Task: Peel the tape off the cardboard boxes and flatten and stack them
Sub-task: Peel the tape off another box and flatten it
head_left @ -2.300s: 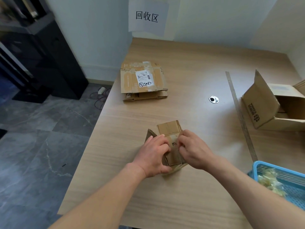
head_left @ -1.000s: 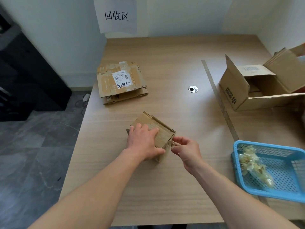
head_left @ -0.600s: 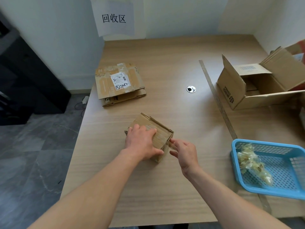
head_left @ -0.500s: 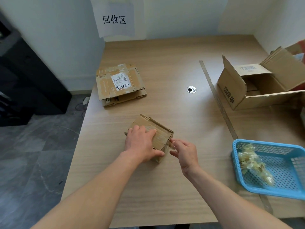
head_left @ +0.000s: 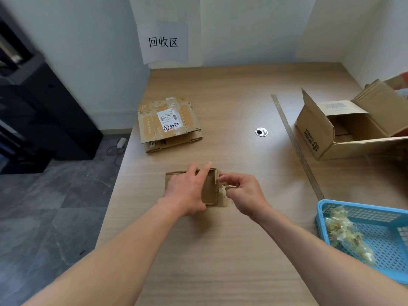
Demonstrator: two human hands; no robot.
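One view: head.
Small box [head_left: 209,191]: lying flat, mid-table [head_left: 220,250].
Left hand [head_left: 187,191]: fingers straight, slightly spread, pressing the Small box down.
Right hand [head_left: 242,193]: thumb and forefinger pinched on tape [head_left: 224,192] at its right edge.
Flat stack [head_left: 169,124]: far left.
Open box [head_left: 318,131]: far right.
Basket [head_left: 362,205]: near right, tape scraps [head_left: 344,235] inside.

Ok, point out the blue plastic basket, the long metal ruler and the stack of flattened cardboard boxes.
Blue plastic basket [head_left: 318,215]: head view, left rim.
Long metal ruler [head_left: 295,144]: head view, mid-length.
Stack of flattened cardboard boxes [head_left: 169,119]: head view, top box's white label.
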